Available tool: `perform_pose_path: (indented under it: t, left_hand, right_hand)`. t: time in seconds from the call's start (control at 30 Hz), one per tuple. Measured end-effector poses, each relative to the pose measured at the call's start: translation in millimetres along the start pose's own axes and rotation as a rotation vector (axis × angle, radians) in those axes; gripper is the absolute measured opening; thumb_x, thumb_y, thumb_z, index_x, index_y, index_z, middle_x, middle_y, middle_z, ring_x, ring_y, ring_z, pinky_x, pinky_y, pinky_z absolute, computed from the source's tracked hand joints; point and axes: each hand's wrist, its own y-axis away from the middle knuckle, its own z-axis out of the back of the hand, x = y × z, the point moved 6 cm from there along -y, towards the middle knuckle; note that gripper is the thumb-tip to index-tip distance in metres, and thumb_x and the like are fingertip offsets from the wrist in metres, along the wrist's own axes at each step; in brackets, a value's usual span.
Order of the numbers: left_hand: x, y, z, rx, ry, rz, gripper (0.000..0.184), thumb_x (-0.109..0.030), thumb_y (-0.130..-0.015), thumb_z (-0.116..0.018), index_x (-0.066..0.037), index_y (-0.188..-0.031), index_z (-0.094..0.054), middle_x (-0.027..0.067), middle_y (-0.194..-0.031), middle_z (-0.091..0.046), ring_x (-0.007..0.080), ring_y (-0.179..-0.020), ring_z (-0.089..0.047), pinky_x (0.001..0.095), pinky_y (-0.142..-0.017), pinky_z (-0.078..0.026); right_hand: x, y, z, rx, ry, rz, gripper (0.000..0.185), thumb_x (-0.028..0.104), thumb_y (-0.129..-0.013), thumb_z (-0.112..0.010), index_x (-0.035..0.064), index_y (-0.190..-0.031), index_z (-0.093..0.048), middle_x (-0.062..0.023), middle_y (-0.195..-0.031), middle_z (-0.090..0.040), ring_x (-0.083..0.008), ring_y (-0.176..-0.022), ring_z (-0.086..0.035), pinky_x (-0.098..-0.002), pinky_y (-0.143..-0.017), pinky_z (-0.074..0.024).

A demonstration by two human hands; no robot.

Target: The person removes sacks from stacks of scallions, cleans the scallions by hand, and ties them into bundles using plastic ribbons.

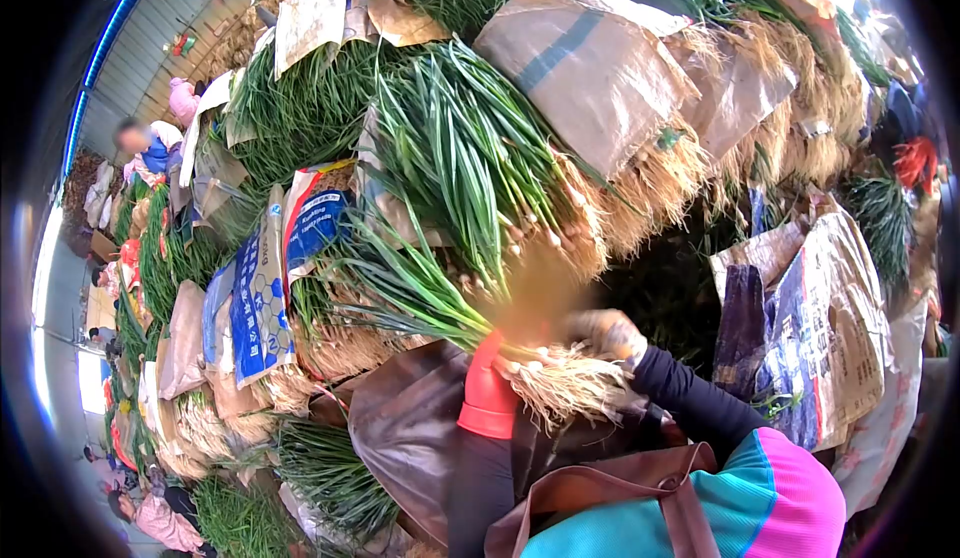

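Note:
My left hand (486, 368), in a red-orange glove, is wrapped around a bunch of green garlic (440, 303). Its leaves point up and left, and its pale roots (565, 383) hang to the right of the glove. My right hand (612, 336), in a pale patterned glove, is just above the roots. A blurred patch covers its fingertips, so I cannot tell what they touch. Just beyond my hands lies a larger heap of green garlic (465, 153), with white bulbs and roots toward me.
Stacked bundles under a tan sack (590, 73) rise ahead. A blue-white sack (245, 303) covers bundles at left, and a crumpled printed sack (815, 328) stands at right. Brown apron fabric (405, 423) spreads below my hands. People (150, 148) are among the rows at far left.

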Motion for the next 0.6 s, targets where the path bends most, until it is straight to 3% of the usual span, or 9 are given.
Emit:
perform_pose_path:
  t: [0.03,0.1,0.17,0.2,0.27,0.37,0.5,0.57,0.6]
  left_hand:
    - [0.9,0.8,1.1,0.037,0.002,0.012,0.030,-0.028,-0.091,-0.050,-0.009,-0.113,-0.057,0.0147,-0.139,-0.037,0.0304,-0.112,-0.049,0.0459,-0.088,-0.046]
    - [0.7,-0.3,1.0,0.177,0.057,0.017,0.035,-0.028,-0.091,-0.049,-0.012,-0.122,-0.051,0.0133,-0.139,-0.038,0.0258,-0.102,-0.053,0.0441,-0.083,-0.048]
    - [-10.0,4.2,-2.7,0.196,0.087,-0.053,0.042,-0.027,-0.091,-0.048,-0.017,-0.131,-0.041,0.0121,-0.138,-0.040,0.0202,-0.090,-0.054,0.0390,-0.076,-0.048]
    - [-19.3,11.0,-6.8,0.126,0.096,-0.127,0.047,-0.025,-0.091,-0.048,-0.021,-0.135,-0.033,0.0116,-0.136,-0.042,0.0168,-0.083,-0.052,0.0348,-0.072,-0.047]
    - [-34.9,22.5,-19.5,0.122,0.138,-0.244,0.060,-0.023,-0.091,-0.046,-0.027,-0.144,-0.018,0.0106,-0.133,-0.046,0.0100,-0.070,-0.049,0.0264,-0.064,-0.045]
    - [-43.8,34.6,-20.8,0.231,0.248,-0.344,0.068,-0.023,-0.089,-0.048,-0.029,-0.145,-0.010,0.0142,-0.130,-0.049,0.0103,-0.063,-0.050,0.0250,-0.057,-0.042]
    - [-56.0,51.9,-53.1,0.364,0.436,-0.507,0.064,-0.026,-0.091,-0.045,-0.023,-0.145,-0.010,0.0109,-0.129,-0.050,0.0080,-0.066,-0.046,0.0260,-0.065,-0.042]
    - [-55.6,41.9,-8.6,0.273,0.336,-0.303,0.057,-0.027,-0.091,-0.044,-0.014,-0.142,-0.021,0.0116,-0.132,-0.047,0.0132,-0.074,-0.053,0.0300,-0.072,-0.045]
    - [-47.3,48.0,-2.1,-0.419,0.111,-0.324,0.050,-0.027,-0.091,-0.046,-0.006,-0.135,-0.033,0.0109,-0.125,-0.051,0.0217,-0.086,-0.058,0.0359,-0.075,-0.048]
  right_hand:
    - [14.6,-6.7,16.4,-0.198,0.308,0.109,0.033,0.016,-0.083,-0.059,0.0068,-0.114,-0.056,-0.0159,-0.097,-0.063,-0.0280,-0.089,-0.063,-0.0338,-0.078,-0.0488]
    - [32.6,-21.7,25.8,-0.390,0.283,0.120,0.035,0.022,-0.085,-0.058,0.0066,-0.115,-0.055,-0.0167,-0.098,-0.062,-0.0289,-0.090,-0.062,-0.0367,-0.078,-0.0491]
    - [1.8,-43.9,21.1,-0.241,0.409,0.163,0.034,0.030,-0.085,-0.056,0.0068,-0.110,-0.057,-0.0168,-0.094,-0.063,-0.0307,-0.086,-0.062,-0.0401,-0.075,-0.0492]
    - [3.8,-55.6,15.1,-0.076,0.901,-0.111,0.033,0.035,-0.086,-0.054,0.0078,-0.103,-0.061,-0.0164,-0.089,-0.064,-0.0332,-0.083,-0.062,-0.0413,-0.073,-0.0487]
    - [-13.7,-73.1,6.7,-0.080,0.852,-0.133,0.037,0.043,-0.085,-0.053,0.0088,-0.094,-0.063,-0.0168,-0.084,-0.065,-0.0344,-0.081,-0.062,-0.0432,-0.071,-0.0484]
    - [-18.9,-93.8,-16.6,-0.026,0.905,-0.256,0.047,0.050,-0.081,-0.056,0.0062,-0.094,-0.065,-0.0175,-0.083,-0.065,-0.0333,-0.083,-0.063,-0.0421,-0.070,-0.0494]
    - [-44.7,-104.9,-28.8,-0.076,0.917,-0.232,0.035,0.040,-0.079,-0.059,0.0061,-0.084,-0.068,-0.0162,-0.082,-0.065,-0.0320,-0.082,-0.064,-0.0406,-0.069,-0.0506]
    - [-13.1,-87.3,-19.3,-0.097,0.908,-0.266,0.032,0.037,-0.079,-0.059,0.0072,-0.086,-0.068,-0.0163,-0.081,-0.065,-0.0331,-0.080,-0.064,-0.0409,-0.068,-0.0506]
    - [9.5,-77.7,-17.7,-0.068,0.881,-0.177,0.031,0.036,-0.082,-0.057,0.0081,-0.088,-0.067,-0.0163,-0.079,-0.065,-0.0336,-0.075,-0.063,-0.0408,-0.066,-0.0500]
